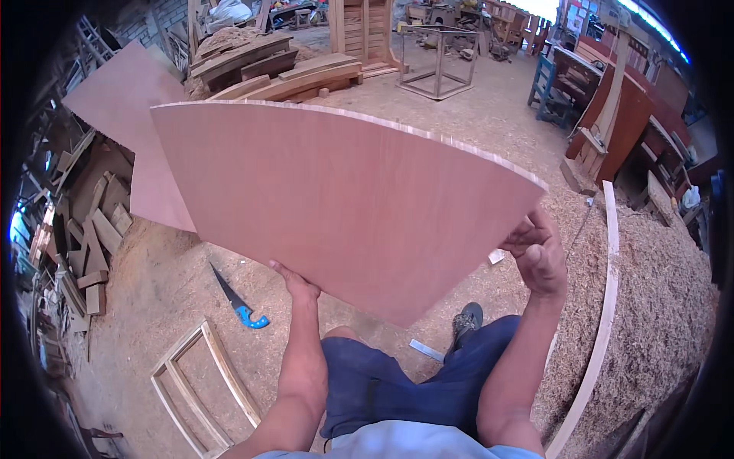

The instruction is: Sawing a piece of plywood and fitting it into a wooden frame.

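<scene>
So what are you holding, and where is it?

A panel (344,199), seen from the head camera. I've got it up in front of me, above the sawdust-strewn floor (145,321), tilted with one broad face toward me.

Which way does it run?

Long axis goes left to right across my view, sloping down toward the right. One end points far left; the other comes to a corner by my right hand (544,256).

And your grip?

Hands well apart, both clamped on it. My left hand (300,284) has the lower edge, thumb on the near face, fingers hidden behind. My right pinches the right-hand edge.

What's it look like?

Thin, flat, pinkish-brown, faint grain. Top edge bows in a long curve, pale and kinda ragged. Another pinkish sheet (122,96) shows behind its left end, and a blue-handled saw (231,293) lies on the floor near a wooden frame (232,375).
</scene>
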`<state>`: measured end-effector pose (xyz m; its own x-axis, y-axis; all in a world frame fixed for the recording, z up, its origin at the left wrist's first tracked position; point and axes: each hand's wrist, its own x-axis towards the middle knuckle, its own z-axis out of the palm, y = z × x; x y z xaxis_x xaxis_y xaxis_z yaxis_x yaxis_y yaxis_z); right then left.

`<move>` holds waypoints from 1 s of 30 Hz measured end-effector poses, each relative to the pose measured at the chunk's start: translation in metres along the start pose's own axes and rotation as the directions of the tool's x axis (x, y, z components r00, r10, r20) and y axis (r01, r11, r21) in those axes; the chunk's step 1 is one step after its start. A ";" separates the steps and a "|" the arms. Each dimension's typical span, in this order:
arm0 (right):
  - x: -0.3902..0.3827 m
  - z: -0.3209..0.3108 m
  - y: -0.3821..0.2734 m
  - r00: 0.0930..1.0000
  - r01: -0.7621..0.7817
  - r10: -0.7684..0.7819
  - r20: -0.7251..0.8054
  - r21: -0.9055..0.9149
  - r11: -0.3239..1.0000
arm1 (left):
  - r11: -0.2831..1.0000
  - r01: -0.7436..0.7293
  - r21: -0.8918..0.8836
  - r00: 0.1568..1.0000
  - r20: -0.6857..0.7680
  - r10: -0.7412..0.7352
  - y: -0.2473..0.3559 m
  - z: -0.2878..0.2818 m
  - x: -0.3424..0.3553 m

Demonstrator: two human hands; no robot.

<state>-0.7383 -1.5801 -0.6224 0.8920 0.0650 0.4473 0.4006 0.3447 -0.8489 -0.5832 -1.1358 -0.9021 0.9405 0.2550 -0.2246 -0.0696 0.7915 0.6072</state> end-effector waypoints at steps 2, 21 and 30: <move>-0.004 0.027 0.001 0.990 -0.049 0.029 -0.135 -0.148 0.988 | 1.000 0.001 0.011 0.999 -0.044 -0.001 -0.004 -0.025 0.009; -0.066 0.029 0.009 0.867 -0.461 0.418 -0.273 -0.758 0.461 | 0.794 0.589 0.153 0.804 -0.207 -0.557 -0.195 -0.090 0.096; -0.076 -0.001 0.035 0.873 -0.479 0.349 -0.341 -0.736 0.478 | 0.818 0.516 0.253 0.849 -0.026 -0.528 -0.177 -0.045 0.069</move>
<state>-0.7917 -1.5744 -0.6864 0.9898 -0.1422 -0.0018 -0.0813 -0.5558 -0.8273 -0.5205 -1.2332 -1.0595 0.8265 -0.1867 -0.5311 0.5129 0.6385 0.5737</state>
